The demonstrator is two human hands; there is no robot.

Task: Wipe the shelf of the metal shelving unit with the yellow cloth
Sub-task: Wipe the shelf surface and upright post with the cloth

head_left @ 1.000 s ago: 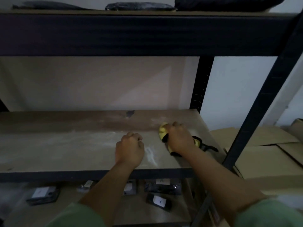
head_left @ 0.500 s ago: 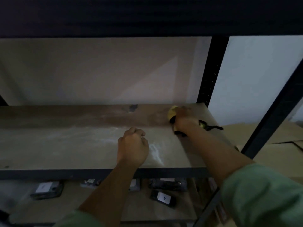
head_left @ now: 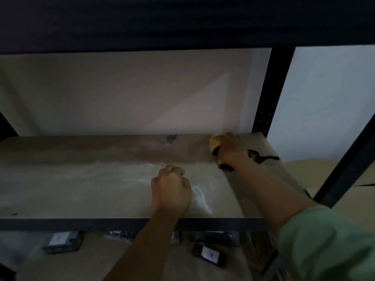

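The yellow cloth (head_left: 214, 143) sits bunched at the back right corner of the shelf (head_left: 81, 185), its long axis running roughly from the back edge toward the front, with a dark trim at its near end. The shelf is a flat brown board, dusty, with pale chalky streaks across its middle and a dark metal rail along the front edge. The right hand (head_left: 231, 148) is closed over the cloth, pressing it onto the board. The left hand (head_left: 171, 189) is curled into a loose fist, holding nothing, resting on the board near the front edge. A black post (head_left: 265, 102) rises behind the corner.
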